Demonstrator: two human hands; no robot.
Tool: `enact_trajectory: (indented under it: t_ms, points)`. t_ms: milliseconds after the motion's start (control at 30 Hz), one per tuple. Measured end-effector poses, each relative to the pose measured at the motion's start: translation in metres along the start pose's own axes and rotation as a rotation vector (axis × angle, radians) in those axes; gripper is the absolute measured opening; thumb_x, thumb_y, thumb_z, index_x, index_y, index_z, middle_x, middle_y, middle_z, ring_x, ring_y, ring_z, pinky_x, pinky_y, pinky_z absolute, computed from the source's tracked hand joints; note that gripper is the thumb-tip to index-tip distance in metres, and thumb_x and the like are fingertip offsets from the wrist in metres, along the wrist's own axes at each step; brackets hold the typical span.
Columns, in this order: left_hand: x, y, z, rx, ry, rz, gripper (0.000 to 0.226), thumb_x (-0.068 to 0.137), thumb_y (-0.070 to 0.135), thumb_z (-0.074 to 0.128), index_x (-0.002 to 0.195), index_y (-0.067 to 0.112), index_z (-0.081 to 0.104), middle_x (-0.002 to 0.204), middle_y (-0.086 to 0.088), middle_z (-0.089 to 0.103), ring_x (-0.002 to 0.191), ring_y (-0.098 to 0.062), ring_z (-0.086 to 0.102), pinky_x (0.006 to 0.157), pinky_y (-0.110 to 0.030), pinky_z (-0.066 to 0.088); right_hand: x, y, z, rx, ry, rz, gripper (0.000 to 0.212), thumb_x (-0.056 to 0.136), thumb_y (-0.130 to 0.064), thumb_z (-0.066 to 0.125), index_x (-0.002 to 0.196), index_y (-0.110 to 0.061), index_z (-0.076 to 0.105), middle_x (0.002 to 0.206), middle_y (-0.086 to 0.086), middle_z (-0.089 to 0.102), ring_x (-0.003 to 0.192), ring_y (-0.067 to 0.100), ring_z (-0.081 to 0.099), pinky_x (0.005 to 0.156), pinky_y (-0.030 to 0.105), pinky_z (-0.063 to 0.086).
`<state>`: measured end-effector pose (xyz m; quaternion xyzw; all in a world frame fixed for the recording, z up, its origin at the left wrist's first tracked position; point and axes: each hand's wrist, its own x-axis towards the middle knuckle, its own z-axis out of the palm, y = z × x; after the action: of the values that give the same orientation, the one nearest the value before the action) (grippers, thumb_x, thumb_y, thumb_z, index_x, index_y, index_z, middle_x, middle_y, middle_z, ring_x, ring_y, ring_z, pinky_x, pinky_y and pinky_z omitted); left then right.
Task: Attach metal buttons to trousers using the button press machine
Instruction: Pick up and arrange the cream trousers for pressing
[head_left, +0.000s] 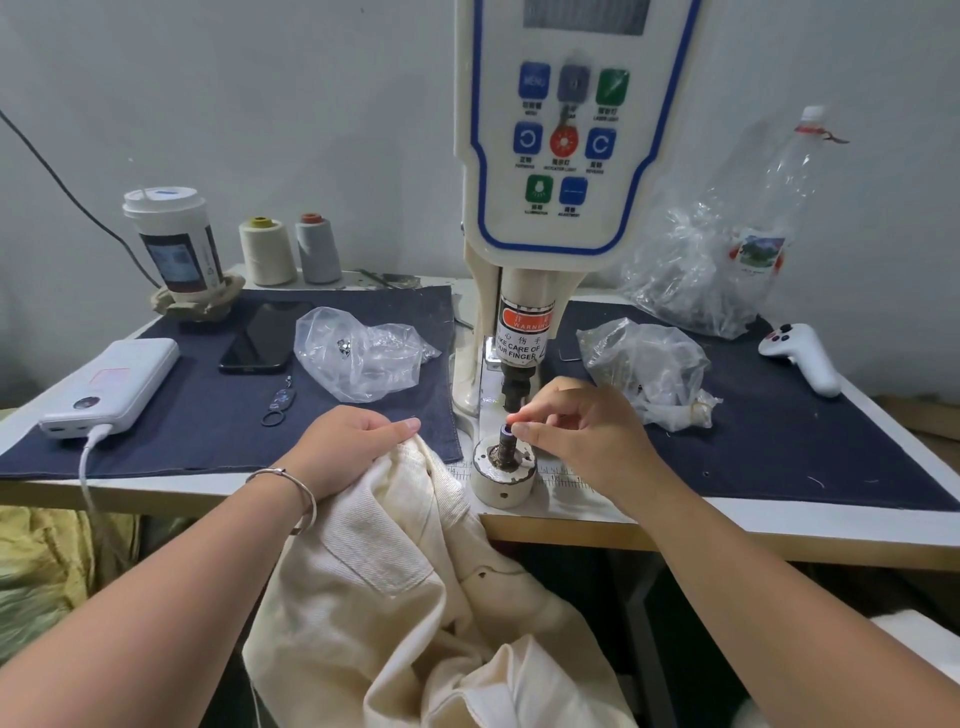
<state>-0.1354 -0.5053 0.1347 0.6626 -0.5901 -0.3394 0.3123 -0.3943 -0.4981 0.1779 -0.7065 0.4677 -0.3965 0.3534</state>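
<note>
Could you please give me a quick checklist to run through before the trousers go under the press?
1. Button part seated on the lower die: cannot tell; right hand pinches something small at its top.
2. Fingers out from under the punch: not ok; right fingertips sit just below it.
3. Trousers held: ok; left hand grips them.
4. Trousers over the die: not ok; they lie beside it.
5. Button bags away from the die: ok.

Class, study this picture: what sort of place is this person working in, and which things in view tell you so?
Most likely a small garment workshop. A button press machine stands on the table, two thread spools sit by the wall, and the left hand grips cream trousers while the right hand works at the press's lower post.
</note>
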Motion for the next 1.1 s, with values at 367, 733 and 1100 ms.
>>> enact_trajectory:
  t_ms: [367,733,1100]
  points:
    - [-0.056,0.034,-0.020,-0.237,-0.336,-0.046,0.064,0.072,0.064,0.074,0.073,0.004,0.052,0.069,-0.011,0.044,0.059,-0.020,0.042,0.056,-0.028,0.037,-0.060,-0.013,-0.018,0.187,0.075,0.058,0.011,0.081,-0.010,0.074,0.079,-0.020,0.078,0.079,0.001,0.074,0.080,0.018,0.068,0.075,0.027,0.054]
    - [-0.127,0.112,-0.029,-0.513,-0.959,0.064,0.036,0.086,0.010,0.062,0.117,-0.006,0.064,0.102,-0.014,0.071,0.087,-0.020,0.071,0.079,-0.027,0.057,-0.086,-0.067,-0.038,0.139,-0.743,0.089,0.035,0.064,-0.022,0.084,0.096,-0.019,0.073,0.088,-0.003,0.071,0.082,0.012,0.065,0.074,0.022,0.049]
    - [-0.134,0.111,-0.056,-0.374,-0.958,0.124,0.020,0.076,0.010,0.071,0.097,0.009,0.073,0.090,-0.007,0.074,0.076,-0.015,0.071,0.064,-0.024,0.057,-0.075,-0.069,-0.076,-0.108,-0.948,0.195,0.038,0.069,0.000,0.078,0.106,-0.005,0.070,0.113,0.021,0.068,0.103,0.031,0.066,0.090,0.034,0.053]
